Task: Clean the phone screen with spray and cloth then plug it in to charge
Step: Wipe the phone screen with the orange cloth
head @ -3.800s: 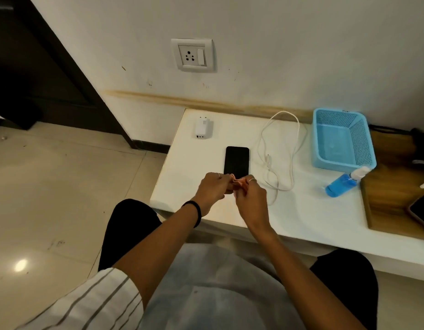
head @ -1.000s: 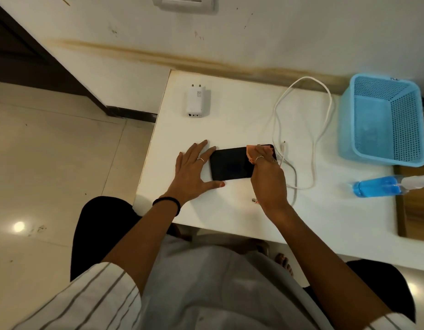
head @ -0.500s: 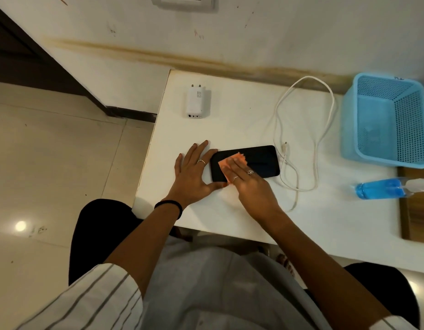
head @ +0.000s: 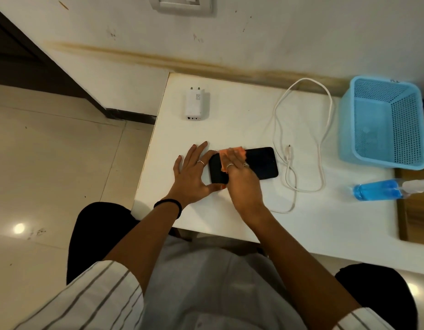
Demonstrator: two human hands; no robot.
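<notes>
Both hands down on the white tabletop (head: 230,129), close together over the phone (head: 261,164). Left hand (head: 190,173) spread flat with straight fingers, index and thumb bracketing the phone's left end, steadying it. Right hand (head: 242,179) laid with straight fingers on an orange cloth (head: 232,152), pressing it against the left half of the dark screen; rings visible on both hands, a black band on the left wrist.

Phone lying flat and sideways near the tabletop's front-left part, screen up, right half uncovered. White charging cable (head: 304,129) looped loosely just beside the phone's right end, one plug tip lying near that end, not connected. White charger adapter (head: 195,103) farther back toward the wall, well apart from the phone, prongs pointing at the wall. Blue spray bottle (head: 377,191) lying on its side at the right, in front of a blue mesh basket (head: 382,120). Wall socket (head: 182,4) partly in view at the top edge.
</notes>
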